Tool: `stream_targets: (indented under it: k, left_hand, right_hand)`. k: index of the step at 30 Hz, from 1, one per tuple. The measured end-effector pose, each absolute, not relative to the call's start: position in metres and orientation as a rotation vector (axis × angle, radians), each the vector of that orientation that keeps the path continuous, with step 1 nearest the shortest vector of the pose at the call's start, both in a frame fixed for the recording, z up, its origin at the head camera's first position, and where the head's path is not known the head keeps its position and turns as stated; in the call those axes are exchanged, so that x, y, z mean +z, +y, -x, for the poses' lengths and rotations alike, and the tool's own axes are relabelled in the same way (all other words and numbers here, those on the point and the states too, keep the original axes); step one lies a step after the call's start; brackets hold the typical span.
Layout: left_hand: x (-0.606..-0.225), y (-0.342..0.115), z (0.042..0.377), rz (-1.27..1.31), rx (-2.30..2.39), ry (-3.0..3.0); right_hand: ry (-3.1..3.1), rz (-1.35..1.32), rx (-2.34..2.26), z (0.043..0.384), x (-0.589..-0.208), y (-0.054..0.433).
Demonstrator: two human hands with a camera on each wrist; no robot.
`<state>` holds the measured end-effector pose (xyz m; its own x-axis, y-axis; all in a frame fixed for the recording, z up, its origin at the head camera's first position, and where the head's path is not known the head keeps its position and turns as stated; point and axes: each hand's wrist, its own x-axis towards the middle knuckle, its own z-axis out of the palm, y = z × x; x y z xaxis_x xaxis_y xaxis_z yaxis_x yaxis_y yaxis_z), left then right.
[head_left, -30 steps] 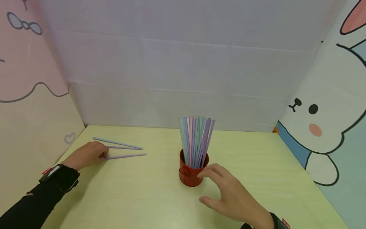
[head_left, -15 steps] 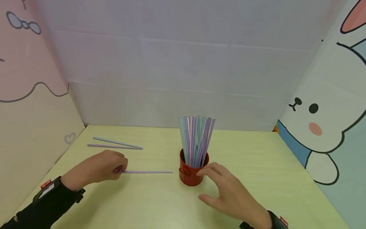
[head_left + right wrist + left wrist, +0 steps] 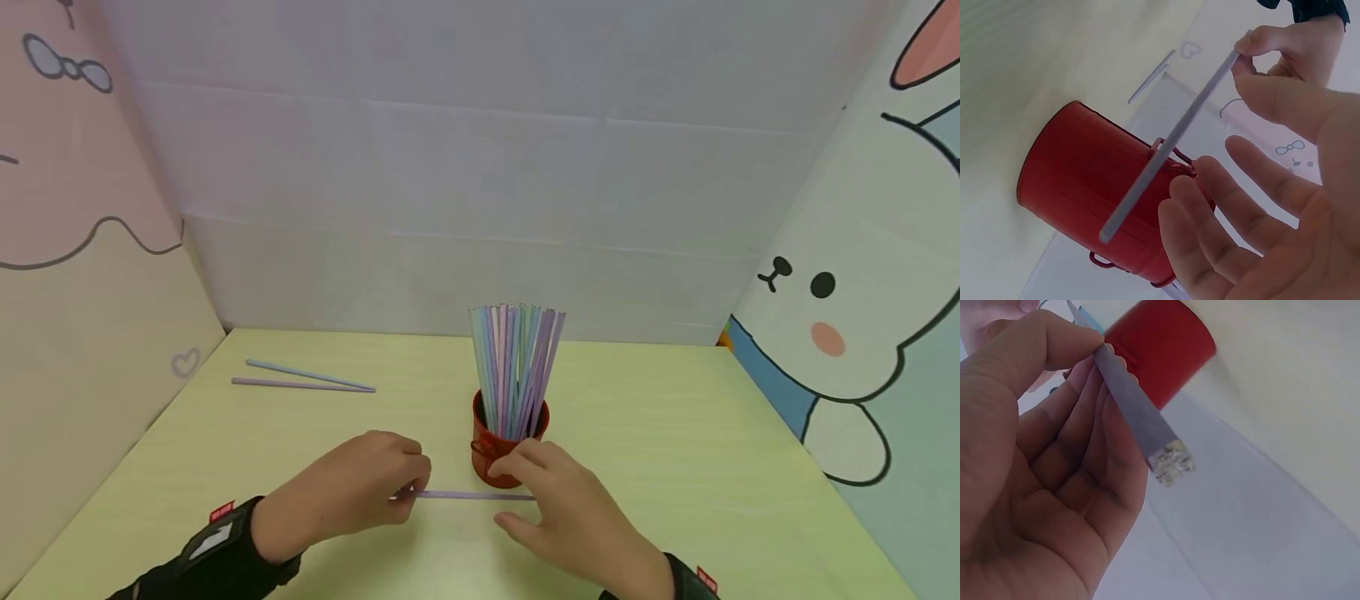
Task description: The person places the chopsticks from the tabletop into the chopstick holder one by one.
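Observation:
My left hand (image 3: 348, 487) pinches a purple chopstick (image 3: 468, 495) between thumb and fingers, near its thick end. In the left wrist view the chopstick (image 3: 1135, 406) shows squared sides and a rough, speckled end. Its slimmer end points right, toward my right hand (image 3: 566, 517). That hand is held with fingers spread and loosely curved, holding nothing, close in front of the small red bucket (image 3: 486, 458). Pastel chopsticks (image 3: 513, 375) stand upright in the bucket. Across the right wrist view, the held chopstick (image 3: 1172, 140) overlaps the bucket's red side (image 3: 1085, 181).
A blue chopstick (image 3: 300, 372) and a purple one (image 3: 285, 384) lie at the table's back left, their right ends meeting. A pale wall (image 3: 465, 183) closes off the back of the yellow table (image 3: 675, 433). Printed cartoon panels flank both sides.
My left hand has brought one purple chopstick from the back left toward the front middle, beside the right hand. The right hand has shifted slightly left. The other two chopsticks stayed put.

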<state>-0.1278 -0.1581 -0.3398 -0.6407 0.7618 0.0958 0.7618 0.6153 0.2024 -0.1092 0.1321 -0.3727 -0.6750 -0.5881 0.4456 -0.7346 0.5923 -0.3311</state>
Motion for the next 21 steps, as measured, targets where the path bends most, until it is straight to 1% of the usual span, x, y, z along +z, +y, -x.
stream_targets:
  k: [9, 16, 21]
  left_hand:
    - [-0.345, -0.114, 0.128, 1.364, -0.452, -2.763]
    - [-0.346, -0.103, 0.129, 1.349, -0.528, -2.75]
    - [-0.347, -0.1, 0.131, 1.339, -0.576, -2.76]
  right_hand:
    - [-2.559, -1.095, 0.624, 0.109, -0.374, 0.122]
    - [-2.674, -1.078, 0.605, 0.111, -0.368, 0.12]
    - [-2.646, -1.101, 0.586, 0.112, -0.366, 0.121]
